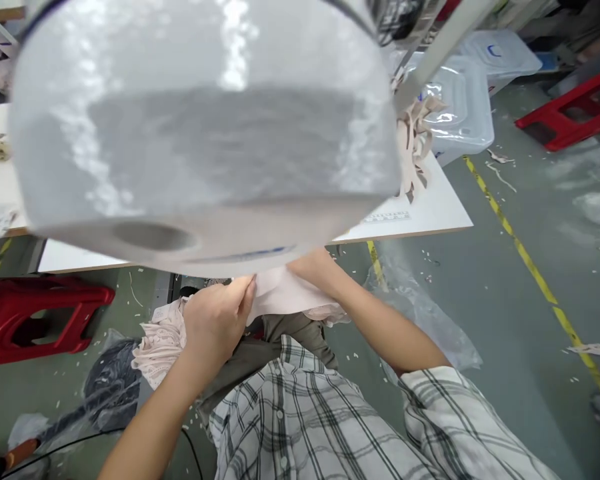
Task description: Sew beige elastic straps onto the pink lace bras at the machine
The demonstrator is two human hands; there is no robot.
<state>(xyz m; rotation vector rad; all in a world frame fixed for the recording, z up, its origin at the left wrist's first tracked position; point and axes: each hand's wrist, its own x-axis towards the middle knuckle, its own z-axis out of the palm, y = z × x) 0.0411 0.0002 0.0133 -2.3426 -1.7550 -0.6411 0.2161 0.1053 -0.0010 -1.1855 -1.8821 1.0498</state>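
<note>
A big grey machine head (205,127) fills the upper middle and hides much of the white table (430,207). Below its underside, my left hand (217,320) is closed, pinching the edge of a pale pink fabric piece (285,297). My right hand (313,265) reaches up under the machine on the same fabric; its fingers are hidden. More lacy pink fabric (160,343) lies bunched on my lap at the left. Pink fabric strips (415,147) hang at the table's far right beside a metal bar (440,47).
A red plastic stool (35,317) stands on the floor at left, another red stool (570,110) at top right. Clear plastic bins (465,107) sit beyond the table. Plastic bags (425,320) and scraps litter the green floor; a yellow line (530,267) crosses it.
</note>
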